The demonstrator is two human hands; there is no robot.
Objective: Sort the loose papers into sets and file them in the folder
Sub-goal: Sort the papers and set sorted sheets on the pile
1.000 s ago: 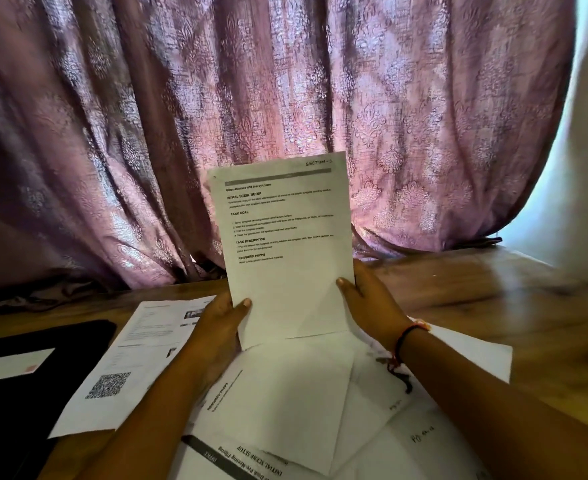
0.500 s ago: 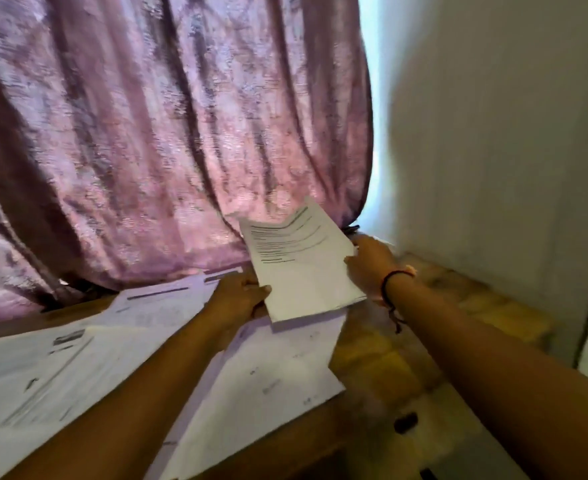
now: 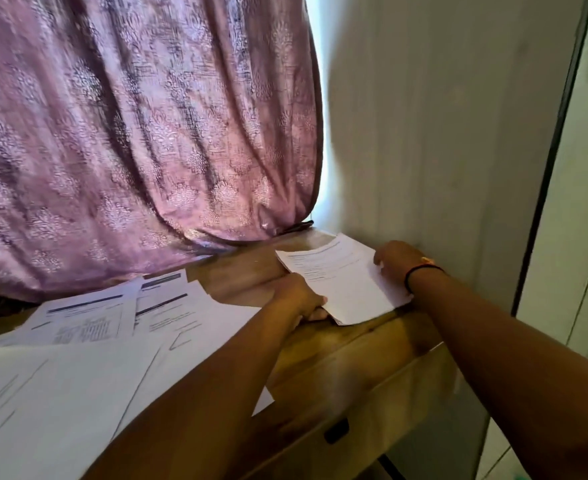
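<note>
A white printed sheet (image 3: 344,282) lies low over the far right corner of the wooden table (image 3: 323,344), close to the wall. My left hand (image 3: 299,299) grips its near left edge, thumb on top. My right hand (image 3: 394,259) holds its right edge; a dark band circles that wrist. Several loose printed papers (image 3: 88,341) lie spread and overlapping on the left part of the table. No folder is in view.
A purple patterned curtain (image 3: 140,133) hangs behind the table. A pale wall (image 3: 424,133) stands right beside the table's right end. The table's front right edge (image 3: 354,403) drops off below my arms, with a small dark fitting (image 3: 336,430) on its side.
The sheet went from upright in front of me to the right and down onto the table's right corner, both hands still on it. The view swung right; the dark folder left the frame.
</note>
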